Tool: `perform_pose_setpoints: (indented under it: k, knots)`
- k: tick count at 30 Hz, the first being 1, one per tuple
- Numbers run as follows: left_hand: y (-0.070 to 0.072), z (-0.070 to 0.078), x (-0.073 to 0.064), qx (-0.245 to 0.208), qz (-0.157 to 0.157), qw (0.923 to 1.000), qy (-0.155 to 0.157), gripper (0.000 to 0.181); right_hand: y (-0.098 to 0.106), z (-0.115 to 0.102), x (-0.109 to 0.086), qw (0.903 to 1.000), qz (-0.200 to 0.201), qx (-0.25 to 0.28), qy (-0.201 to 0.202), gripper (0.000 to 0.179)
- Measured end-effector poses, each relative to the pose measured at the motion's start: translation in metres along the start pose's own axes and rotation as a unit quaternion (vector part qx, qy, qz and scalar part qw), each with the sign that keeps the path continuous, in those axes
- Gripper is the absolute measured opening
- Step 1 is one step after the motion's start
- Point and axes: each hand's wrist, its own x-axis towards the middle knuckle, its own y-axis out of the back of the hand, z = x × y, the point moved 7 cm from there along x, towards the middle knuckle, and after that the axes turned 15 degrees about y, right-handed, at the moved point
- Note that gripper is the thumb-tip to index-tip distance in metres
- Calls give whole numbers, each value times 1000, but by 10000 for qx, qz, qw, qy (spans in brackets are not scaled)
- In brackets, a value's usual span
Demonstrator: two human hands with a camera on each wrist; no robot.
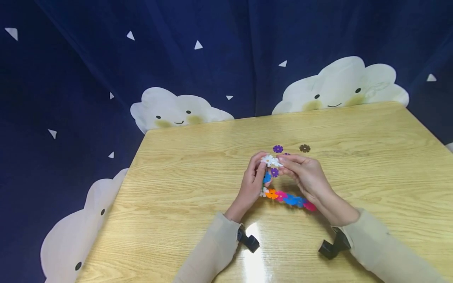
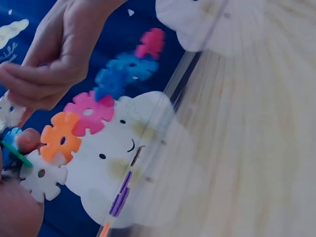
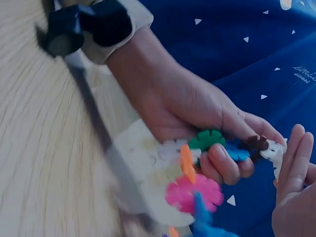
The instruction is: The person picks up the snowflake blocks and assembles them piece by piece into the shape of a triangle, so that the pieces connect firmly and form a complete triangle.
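One disc chain [image 1: 281, 196] — long run slanting rightward; left hand [image 1: 252, 181] gripping it; right hand [image 1: 308, 175] pinching white [image 1: 277, 162]

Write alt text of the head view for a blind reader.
A person's left grip and right grip hold white flower discs above a wood-grain table; a multicoloured disc chain extends below. Purple discs and a brown disc lie beyond, before a navy cloud-patterned curtain.

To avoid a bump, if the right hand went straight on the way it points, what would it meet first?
Likely the white flower piece held by the left hand, then that hand itself. The right hand points across at them, though depth is unclear.
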Motion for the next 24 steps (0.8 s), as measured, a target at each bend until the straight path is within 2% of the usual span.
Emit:
perform_pose_setpoints:
  k: [7,13,18,24]
  knots:
    - [-2,1,0,-238,-198,9995,-83,33,-3,1,-1,10000,84,-43,11,10]
    - [-7,2,3,-405,-483,9980,-55,34,-3,5,2,9990,-148,-413,-124,11]
    - [-5,2,2,-276,-381,9989,19,37,-3,8,3,9971,-283,-692,-104,12]
    - [-6,2,1,-1,-446,9990,-23,36,-1,8,6,9940,-508,-952,-178,13]
